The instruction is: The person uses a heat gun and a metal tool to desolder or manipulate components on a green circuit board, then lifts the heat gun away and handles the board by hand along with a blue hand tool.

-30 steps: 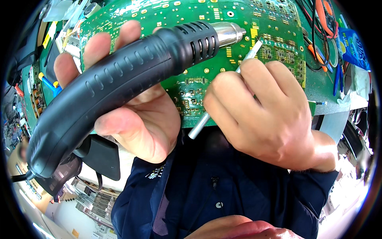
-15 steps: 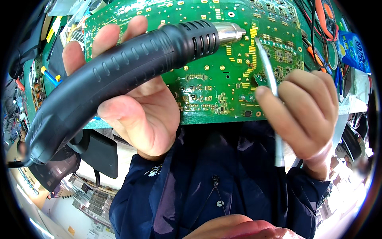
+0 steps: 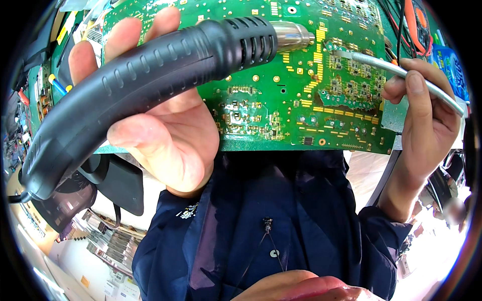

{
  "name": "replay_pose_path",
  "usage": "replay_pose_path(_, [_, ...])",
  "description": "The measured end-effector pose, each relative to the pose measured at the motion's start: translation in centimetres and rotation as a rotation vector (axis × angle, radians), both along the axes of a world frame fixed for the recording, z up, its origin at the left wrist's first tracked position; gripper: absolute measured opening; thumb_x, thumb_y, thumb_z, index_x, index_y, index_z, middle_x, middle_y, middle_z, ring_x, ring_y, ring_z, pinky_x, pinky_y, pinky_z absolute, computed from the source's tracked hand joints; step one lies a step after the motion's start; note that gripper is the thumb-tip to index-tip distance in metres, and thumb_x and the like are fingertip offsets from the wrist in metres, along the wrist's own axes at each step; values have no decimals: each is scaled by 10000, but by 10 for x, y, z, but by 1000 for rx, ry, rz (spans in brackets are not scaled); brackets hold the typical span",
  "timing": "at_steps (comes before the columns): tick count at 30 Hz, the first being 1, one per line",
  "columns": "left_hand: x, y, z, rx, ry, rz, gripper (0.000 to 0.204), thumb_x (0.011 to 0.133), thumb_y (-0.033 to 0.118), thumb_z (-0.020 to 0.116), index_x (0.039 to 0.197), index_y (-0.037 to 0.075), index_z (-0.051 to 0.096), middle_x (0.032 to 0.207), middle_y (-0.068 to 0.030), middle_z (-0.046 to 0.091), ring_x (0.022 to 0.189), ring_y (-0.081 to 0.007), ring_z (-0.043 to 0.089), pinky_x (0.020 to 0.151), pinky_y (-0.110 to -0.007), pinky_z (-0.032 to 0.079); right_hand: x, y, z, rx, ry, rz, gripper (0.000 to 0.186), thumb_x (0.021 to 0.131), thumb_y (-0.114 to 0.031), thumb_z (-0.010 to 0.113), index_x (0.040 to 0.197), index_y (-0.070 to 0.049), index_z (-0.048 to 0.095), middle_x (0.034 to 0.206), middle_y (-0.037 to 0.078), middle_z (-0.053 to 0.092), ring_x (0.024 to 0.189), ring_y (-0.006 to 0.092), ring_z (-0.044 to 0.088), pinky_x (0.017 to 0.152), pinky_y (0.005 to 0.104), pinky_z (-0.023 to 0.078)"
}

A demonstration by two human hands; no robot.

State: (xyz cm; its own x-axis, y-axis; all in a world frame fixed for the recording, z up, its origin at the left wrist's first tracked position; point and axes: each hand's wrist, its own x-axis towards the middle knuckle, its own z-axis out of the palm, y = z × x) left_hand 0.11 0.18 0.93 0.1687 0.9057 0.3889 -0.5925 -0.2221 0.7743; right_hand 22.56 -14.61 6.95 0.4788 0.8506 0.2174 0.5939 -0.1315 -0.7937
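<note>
My left hand [image 3: 170,143] holds a black hot air gun [image 3: 135,75] across its palm, thumb below and fingertips showing above the handle. The gun's metal nozzle [image 3: 292,36] points right, over a row of gold pads on a large green circuit board [image 3: 296,108]. A slim silver rod-like tool [image 3: 401,70] is gripped in my right hand [image 3: 427,110] at the board's right side. It slants down to the right, its flat pale tip over small components. I cannot make out its exact kind.
A red-orange tool [image 3: 414,22] and dark cables lie beyond the board's right side, near a blue packet [image 3: 448,65]. At the left are a blue-and-yellow tool [image 3: 59,85] and a black device [image 3: 120,185]. The green table edge [image 3: 241,145] runs along the board's near side.
My right hand has moved right, and the slim tool has swung from nearly upright to nearly level. The hot air gun has shifted slightly left and up in view.
</note>
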Motion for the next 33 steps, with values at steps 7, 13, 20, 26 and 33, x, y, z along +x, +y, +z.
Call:
replay_pose_path(7, [-21, 15, -16, 43, -105, -119, 683, 1034, 497, 517, 1549, 76, 367, 1518, -147, 492, 1412, -430, 451, 1077, -581, 525, 11, 3, -11, 7, 172, 6, 259, 1053, -114, 567, 1192, 76, 676, 842, 111, 719, 762, 155, 674, 712, 265, 510])
replay_pose_path(13, [-25, 16, -15, 31, -196, -223, 686, 1027, 512, 519, 1538, 79, 369, 1511, -142, 495, 1410, -426, 453, 1086, -590, 514, 32, -2, -17, -43, 317, -9, 265, 1053, -114, 568, 1212, 68, 677, 851, 104, 727, 758, 143, 681, 708, 262, 520])
replay_pose_path(20, [-24, 15, -14, 20, -189, -205, 674, 1028, 507, 519, 1531, 81, 375, 1504, -143, 501, 1414, -425, 450, 1090, -615, 501, 46, 1, -1, -194, 475, 86, 276, 1052, -128, 562, 1217, 70, 662, 875, 116, 741, 783, 160, 708, 730, 270, 543])
replay_pose_path(26, [-24, 16, -19, 31, -169, -174, 667, 1032, 498, 520, 1532, 78, 382, 1506, -146, 499, 1408, -421, 460, 1092, -604, 503, 33, 9, 7, -258, 314, 178, 276, 1035, -128, 579, 1203, 75, 661, 889, 138, 749, 790, 181, 724, 731, 272, 552])
replay_pose_path(33, [-25, 17, -20, 24, -183, -218, 655, 1049, 483, 492, 1540, 72, 356, 1500, -152, 504, 1400, -422, 472, 1075, -577, 528, 16, 2, 11, -170, -15, 210, 258, 1000, -90, 652, 1188, 82, 696, 852, 124, 742, 771, 163, 706, 726, 272, 550])
